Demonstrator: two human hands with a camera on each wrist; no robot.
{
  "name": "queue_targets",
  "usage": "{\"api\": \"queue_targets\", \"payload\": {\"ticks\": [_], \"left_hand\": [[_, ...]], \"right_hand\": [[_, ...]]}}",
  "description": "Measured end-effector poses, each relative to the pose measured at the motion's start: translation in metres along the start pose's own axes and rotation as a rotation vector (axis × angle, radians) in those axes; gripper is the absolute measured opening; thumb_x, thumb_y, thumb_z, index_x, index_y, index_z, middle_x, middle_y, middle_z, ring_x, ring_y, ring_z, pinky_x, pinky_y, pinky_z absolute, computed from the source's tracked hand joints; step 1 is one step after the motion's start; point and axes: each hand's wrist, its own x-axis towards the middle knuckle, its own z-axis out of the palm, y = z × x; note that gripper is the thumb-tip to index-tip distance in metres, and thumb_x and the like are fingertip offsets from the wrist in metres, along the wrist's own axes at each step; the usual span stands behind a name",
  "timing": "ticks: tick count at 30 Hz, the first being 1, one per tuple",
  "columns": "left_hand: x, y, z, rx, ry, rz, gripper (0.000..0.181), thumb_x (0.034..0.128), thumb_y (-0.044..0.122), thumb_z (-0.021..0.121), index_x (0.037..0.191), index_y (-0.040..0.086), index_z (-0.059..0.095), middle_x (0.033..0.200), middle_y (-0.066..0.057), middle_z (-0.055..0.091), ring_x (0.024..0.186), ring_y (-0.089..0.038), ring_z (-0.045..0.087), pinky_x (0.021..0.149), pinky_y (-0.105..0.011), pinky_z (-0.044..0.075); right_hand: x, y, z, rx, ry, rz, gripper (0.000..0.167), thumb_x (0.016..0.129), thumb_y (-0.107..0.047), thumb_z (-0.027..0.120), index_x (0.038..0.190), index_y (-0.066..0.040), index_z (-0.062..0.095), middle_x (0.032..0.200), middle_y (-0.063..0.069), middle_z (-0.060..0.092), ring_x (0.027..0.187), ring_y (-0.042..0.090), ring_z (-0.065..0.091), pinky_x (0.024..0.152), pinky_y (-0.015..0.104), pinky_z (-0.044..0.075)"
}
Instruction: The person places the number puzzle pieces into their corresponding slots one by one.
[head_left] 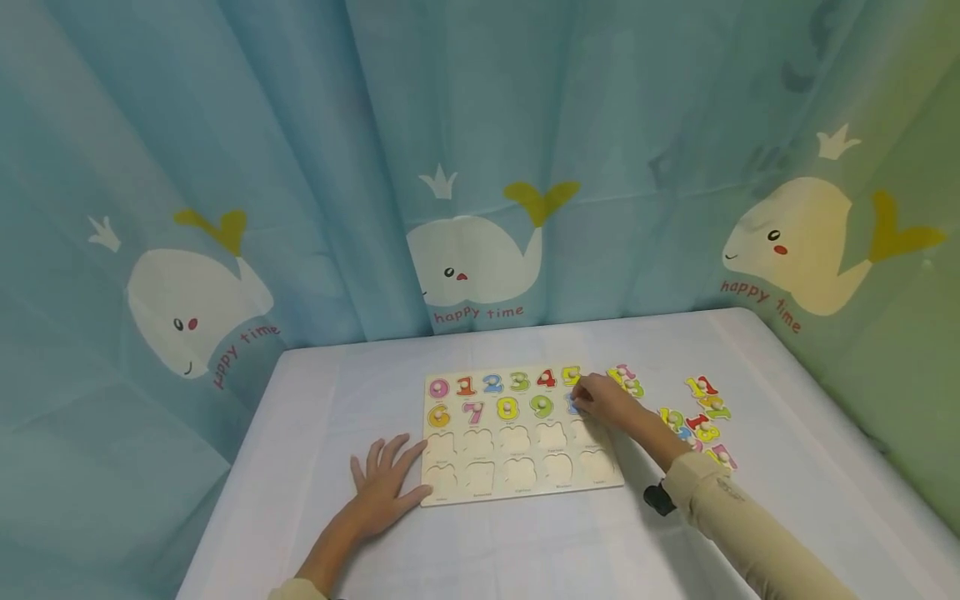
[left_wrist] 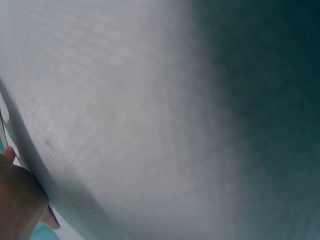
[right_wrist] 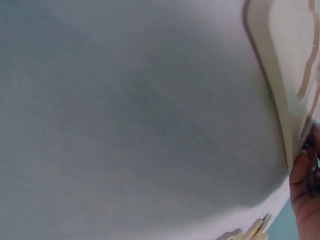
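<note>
A wooden number puzzle board (head_left: pixel 491 500) lies on the table, with the pieces 0 to 9 in its upper two rows. At the right end of the second row, a blue number piece (head_left: pixel 573 407) shows partly under my right hand (head_left: pixel 603 402), whose fingertips pinch it. That hand hides most of the piece. In the right wrist view, curled fingers (right_wrist: pixel 300 172) meet at the board's edge. My left hand (head_left: pixel 382 492) rests with spread fingers at the board's left edge, the thumb touching its lower corner. Only part of that hand (left_wrist: pixel 20 200) shows in the left wrist view.
Right of the board, loose number pieces lie in a small group (head_left: pixel 626 382) and a larger scattered group (head_left: pixel 701 425). Shaped recesses (head_left: pixel 517 471) fill the board's lower two rows. A white cloth covers the table (head_left: pixel 345 383); a blue whale-print curtain (head_left: pixel 315 167) hangs behind it.
</note>
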Motion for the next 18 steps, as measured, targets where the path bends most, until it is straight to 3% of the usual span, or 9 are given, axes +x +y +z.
{"api": "queue_targets", "payload": {"ticks": [6, 15, 18], "left_hand": [[0.000, 0.000, 0.000, 0.005, -0.007, -0.003, 0.064, 0.0878, 0.048, 0.058, 0.141, 0.015, 0.043, 0.144, -0.017, 0.027, 0.132, -0.048, 0.010, 0.092, -0.076, -0.007], [0.000, -0.001, 0.000, 0.015, -0.013, -0.009, 0.065, 0.0877, 0.049, 0.057, 0.141, 0.016, 0.042, 0.145, -0.016, 0.027, 0.132, -0.047, 0.010, 0.092, -0.076, -0.006], [0.000, 0.000, 0.000, 0.016, -0.013, -0.013, 0.065, 0.0875, 0.049, 0.058, 0.141, 0.016, 0.043, 0.145, -0.016, 0.027, 0.132, -0.047, 0.010, 0.092, -0.076, -0.006]], "right_hand": [[-0.009, 0.013, -0.011, 0.021, 0.022, 0.028, 0.012, 0.089, -0.012, 0.065, 0.092, 0.000, 0.065, 0.083, 0.003, 0.059, 0.075, 0.018, 0.053, 0.071, 0.036, 0.047], [-0.044, 0.072, -0.059, -0.113, 0.295, 0.277, 0.017, 0.091, 0.000, 0.054, 0.103, 0.011, 0.058, 0.093, 0.022, 0.053, 0.082, 0.035, 0.053, 0.074, 0.049, 0.047], [-0.057, 0.093, -0.067, -0.113, 0.307, 0.353, 0.019, 0.089, 0.001, 0.055, 0.104, 0.013, 0.055, 0.094, 0.027, 0.050, 0.082, 0.039, 0.052, 0.073, 0.052, 0.047]]}}
